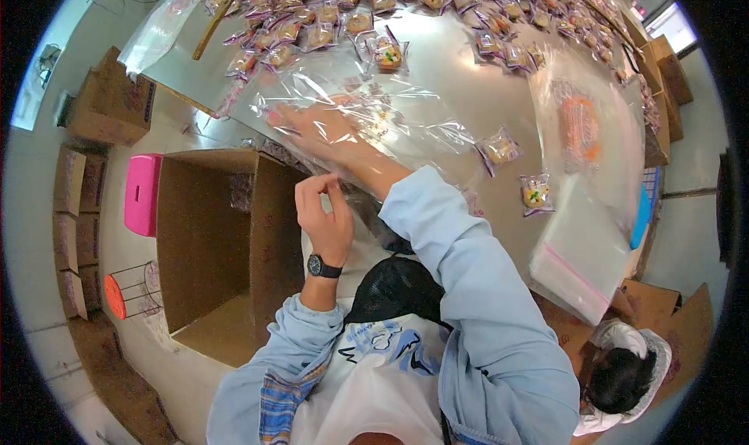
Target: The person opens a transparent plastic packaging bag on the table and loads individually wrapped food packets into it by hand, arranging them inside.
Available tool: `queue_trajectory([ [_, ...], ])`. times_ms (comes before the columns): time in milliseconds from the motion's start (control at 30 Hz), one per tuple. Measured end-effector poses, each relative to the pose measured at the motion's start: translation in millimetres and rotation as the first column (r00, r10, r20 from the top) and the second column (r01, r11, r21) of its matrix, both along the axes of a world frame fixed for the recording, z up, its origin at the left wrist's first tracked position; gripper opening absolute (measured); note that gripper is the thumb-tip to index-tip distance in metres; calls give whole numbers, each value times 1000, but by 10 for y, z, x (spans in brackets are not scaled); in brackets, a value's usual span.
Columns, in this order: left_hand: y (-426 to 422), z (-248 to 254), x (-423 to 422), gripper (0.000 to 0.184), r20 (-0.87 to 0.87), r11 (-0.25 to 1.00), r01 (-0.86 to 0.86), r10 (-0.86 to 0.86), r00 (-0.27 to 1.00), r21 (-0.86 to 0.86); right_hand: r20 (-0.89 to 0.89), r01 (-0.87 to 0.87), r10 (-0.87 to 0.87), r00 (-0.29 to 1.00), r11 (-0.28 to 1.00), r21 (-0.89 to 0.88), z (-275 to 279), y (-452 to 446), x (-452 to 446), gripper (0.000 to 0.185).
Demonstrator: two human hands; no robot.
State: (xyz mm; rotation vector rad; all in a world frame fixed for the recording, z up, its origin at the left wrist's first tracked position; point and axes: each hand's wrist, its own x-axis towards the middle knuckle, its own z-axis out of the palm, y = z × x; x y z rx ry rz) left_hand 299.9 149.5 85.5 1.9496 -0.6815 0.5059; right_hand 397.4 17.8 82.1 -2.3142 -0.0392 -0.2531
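A large clear plastic bag (421, 113) lies over the metal table (499, 101). My right hand (316, 133) reaches across to the left, under or inside the clear film, its fingers stretched out. Below it, at the table's near edge, my left hand (324, 215) is raised with thumb and forefinger pinched at the bag's edge; a black watch is on that wrist. One wrapped pastry (388, 53) lies just beyond the bag. Two more, a wrapped pastry (499, 148) and another wrapped pastry (536, 194), lie to its right.
Many wrapped pastries (320, 35) cover the table's far side. An open cardboard box (207, 242) stands at the left, beside a pink stool (143, 195). Clear bags (581, 246) are stacked at the right edge. Another person (624, 379) is at the lower right, near cartons.
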Motion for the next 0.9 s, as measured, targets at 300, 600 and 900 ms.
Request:
queue_trajectory([
  [300, 71, 52, -60, 11, -66, 998, 52, -55, 996, -38, 368, -40, 22, 930, 998, 41, -271, -44, 293, 54],
  [600, 236, 128, -6, 8, -7, 992, -80, 80, 997, -93, 133, 189, -219, 967, 960, 208, -258, -78, 67, 45],
  [900, 156, 150, -42, 16, -106, 989, 52, -67, 992, -136, 193, 70, -92, 977, 991, 117, -325, -62, 82, 47],
])
